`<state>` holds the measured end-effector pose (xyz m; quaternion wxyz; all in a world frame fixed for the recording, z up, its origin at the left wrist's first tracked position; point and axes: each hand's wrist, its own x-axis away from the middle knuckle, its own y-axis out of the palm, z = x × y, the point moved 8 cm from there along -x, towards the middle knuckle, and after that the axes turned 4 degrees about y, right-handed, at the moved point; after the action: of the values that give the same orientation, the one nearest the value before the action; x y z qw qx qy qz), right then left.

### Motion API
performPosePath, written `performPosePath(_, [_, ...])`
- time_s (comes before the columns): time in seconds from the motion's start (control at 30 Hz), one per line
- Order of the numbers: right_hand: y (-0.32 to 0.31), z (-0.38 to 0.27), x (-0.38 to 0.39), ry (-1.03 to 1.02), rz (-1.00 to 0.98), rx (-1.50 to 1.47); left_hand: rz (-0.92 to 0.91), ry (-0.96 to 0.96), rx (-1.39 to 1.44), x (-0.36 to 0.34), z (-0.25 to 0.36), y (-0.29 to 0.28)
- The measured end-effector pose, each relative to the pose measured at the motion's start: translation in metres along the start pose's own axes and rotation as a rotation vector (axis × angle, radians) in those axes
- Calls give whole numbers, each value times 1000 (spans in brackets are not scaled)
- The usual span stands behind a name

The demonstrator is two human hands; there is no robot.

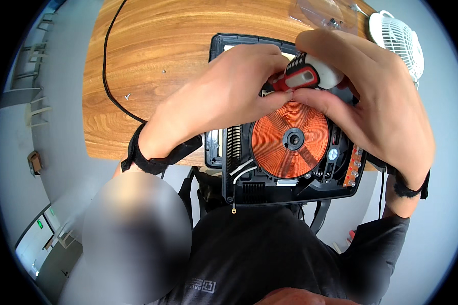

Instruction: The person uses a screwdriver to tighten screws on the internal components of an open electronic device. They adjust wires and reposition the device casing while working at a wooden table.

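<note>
Screwdriver [305,75] tip hidden behind hands; lower-left patch blurred.

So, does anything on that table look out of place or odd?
Yes: two small loose screws lie scattered on the wooden table, away from the opened cooker, whose copper coil and wires are exposed.

Copper-orange coil [290,139] with fine ring pattern, black cooker housing [269,190], red-white-black screwdriver handle [306,74], brown wood-grain desk [158,56], white fan [398,41] far right, black wrist straps [155,160].
</note>
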<state>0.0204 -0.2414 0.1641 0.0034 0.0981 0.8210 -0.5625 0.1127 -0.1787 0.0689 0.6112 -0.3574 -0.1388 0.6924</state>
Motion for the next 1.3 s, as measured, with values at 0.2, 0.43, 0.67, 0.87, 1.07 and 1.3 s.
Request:
performPosePath(0.2, [11, 13, -5, 324, -188, 85, -20, -65, 66, -5, 4, -4])
performPosePath(0.43, [0, -16, -6, -90, 21, 44, -68, -72, 34, -4, 4, -2])
performPosePath(0.67, [10, -7, -10, 108, -111, 218, -64, -129, 91, -8, 9, -8])
performPosePath(0.87, [2, -7, -11, 110, -75, 243, 32, -25, 14, -10, 13, -19])
performPosePath(1.07, [5, -16, -6, -22, -10, 291, -134, -145, 97, -10, 17, -15])
performPosePath(1.3, [12, -5, -9, 209, -75, 237, 55, -28, 66, -13, 22, -21])
